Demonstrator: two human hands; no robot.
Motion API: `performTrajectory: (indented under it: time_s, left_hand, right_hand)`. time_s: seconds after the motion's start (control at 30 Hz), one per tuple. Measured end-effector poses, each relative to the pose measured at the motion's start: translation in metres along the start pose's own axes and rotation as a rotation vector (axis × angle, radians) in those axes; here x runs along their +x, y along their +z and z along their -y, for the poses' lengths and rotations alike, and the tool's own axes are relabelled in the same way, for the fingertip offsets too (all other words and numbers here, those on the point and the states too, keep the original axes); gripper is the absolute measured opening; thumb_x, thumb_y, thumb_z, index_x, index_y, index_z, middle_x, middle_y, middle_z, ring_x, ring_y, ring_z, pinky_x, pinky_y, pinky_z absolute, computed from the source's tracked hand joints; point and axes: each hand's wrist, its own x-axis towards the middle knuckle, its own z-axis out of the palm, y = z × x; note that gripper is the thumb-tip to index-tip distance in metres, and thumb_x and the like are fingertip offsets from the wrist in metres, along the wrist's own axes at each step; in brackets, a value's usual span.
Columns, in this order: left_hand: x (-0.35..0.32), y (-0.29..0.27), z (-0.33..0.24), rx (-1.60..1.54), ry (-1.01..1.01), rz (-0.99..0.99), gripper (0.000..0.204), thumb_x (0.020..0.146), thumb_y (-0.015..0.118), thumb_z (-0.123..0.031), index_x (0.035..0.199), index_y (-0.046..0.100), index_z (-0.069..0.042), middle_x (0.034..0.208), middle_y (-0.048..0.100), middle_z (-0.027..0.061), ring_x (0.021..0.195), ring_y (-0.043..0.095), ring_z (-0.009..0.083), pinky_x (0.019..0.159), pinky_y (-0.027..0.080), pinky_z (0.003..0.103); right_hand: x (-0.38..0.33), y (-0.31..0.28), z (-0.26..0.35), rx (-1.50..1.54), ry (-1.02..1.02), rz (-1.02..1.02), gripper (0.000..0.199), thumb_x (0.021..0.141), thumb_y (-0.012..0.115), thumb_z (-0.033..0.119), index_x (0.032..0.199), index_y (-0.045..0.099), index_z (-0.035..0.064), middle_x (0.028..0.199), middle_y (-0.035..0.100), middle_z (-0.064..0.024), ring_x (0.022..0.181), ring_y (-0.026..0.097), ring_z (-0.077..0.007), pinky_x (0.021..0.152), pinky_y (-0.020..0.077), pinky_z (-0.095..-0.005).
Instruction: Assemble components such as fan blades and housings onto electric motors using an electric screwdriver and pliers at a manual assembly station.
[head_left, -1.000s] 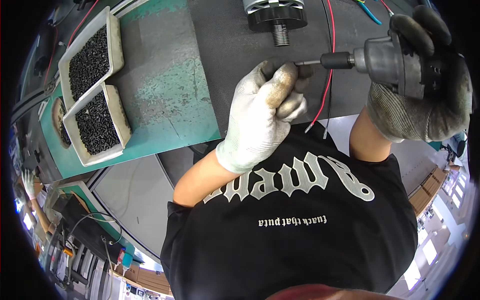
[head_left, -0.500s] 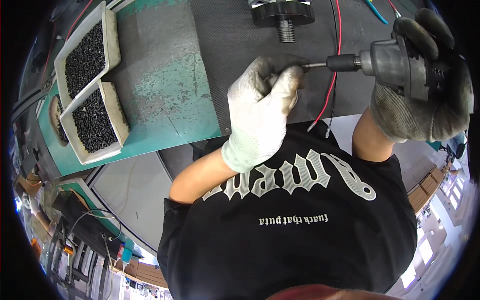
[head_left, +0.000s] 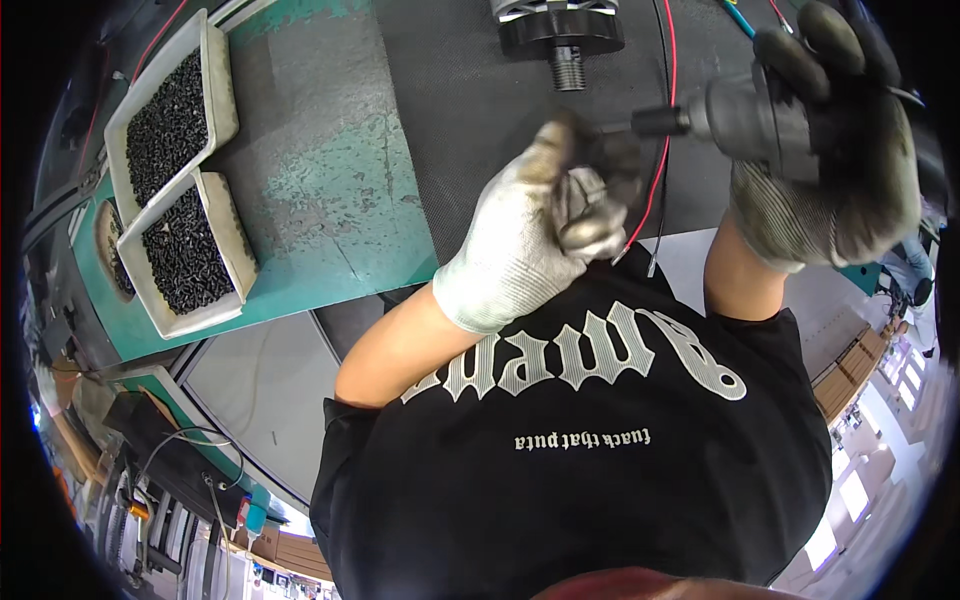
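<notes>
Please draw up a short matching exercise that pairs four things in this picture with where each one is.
Things:
1. power screwdriver
2. two trays of black screws
3. black part with a threaded stub
4. red wire

Places:
a. at the top edge of the dark mat
b. in the right hand
c. on the green bench top, at the left
d. running down the mat between the left hand and the right hand

Pairs: 1-b, 2-c, 3-a, 4-d
</notes>
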Motion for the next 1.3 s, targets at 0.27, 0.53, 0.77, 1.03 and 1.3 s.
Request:
performTrajectory:
  time_s: [0.27,0.53,0.77,1.03,1.3]
  left_hand:
    - [0.025,-0.008,-0.013,0.09,0.199,-0.187,0.017,0.101,0.046,-0.027,0.101,0.053,-0.011,0.087,0.057,0.0016,0.076,0.053,0.0156,0.071,0.044,0.031]
    - [0.023,-0.011,-0.018,0.248,0.255,-0.116,0.011,0.1,0.049,-0.021,0.102,0.053,-0.011,0.09,0.054,0.0021,0.083,0.056,0.016,0.078,0.046,0.033]
    - [0.025,-0.009,-0.019,0.26,0.244,-0.122,0.012,0.101,0.048,-0.02,0.105,0.054,-0.01,0.09,0.055,0.003,0.082,0.058,0.0159,0.079,0.048,0.033]
    - [0.03,-0.006,-0.016,0.234,0.239,-0.196,0.024,0.101,0.052,-0.024,0.109,0.057,-0.002,0.091,0.061,0.0053,0.074,0.055,0.0117,0.069,0.047,0.028]
    - [0.032,0.023,-0.013,0.976,0.424,-0.605,0.022,0.095,0.059,-0.014,0.104,0.053,0.005,0.087,0.061,0.0089,0.075,0.061,0.0114,0.067,0.053,0.027]
  right_hand:
    - [0.015,0.007,-0.013,0.034,0.03,0.024,0.035,0.092,0.059,0.006,0.124,0.046,0.0053,0.107,0.057,-0.0078,0.093,0.059,-0.0174,0.078,0.0544,-0.0302]
    - [0.013,0.035,-0.022,-0.125,0.194,-0.114,0.037,0.09,0.06,0.004,0.125,0.046,0.0045,0.101,0.059,-0.0088,0.087,0.062,-0.0185,0.079,0.0555,-0.0326]
    - [0.022,0.06,-0.018,-0.301,0.295,-0.257,0.037,0.09,0.06,0.003,0.125,0.047,0.004,0.096,0.06,-0.0089,0.083,0.063,-0.0191,0.079,0.0555,-0.0329]
    - [0.028,0.025,-0.01,-0.101,-0.006,0.05,0.028,0.083,0.065,0.009,0.11,0.064,0.0019,0.088,0.063,-0.0103,0.079,0.063,-0.022,0.074,0.0543,-0.0325]
    - [0.111,-0.147,-0.009,-0.788,-0.332,-0.175,0.028,0.084,0.069,0.006,0.106,0.059,-0.0077,0.097,0.066,-0.0195,0.068,0.066,-0.0258,0.062,0.0587,-0.0403]
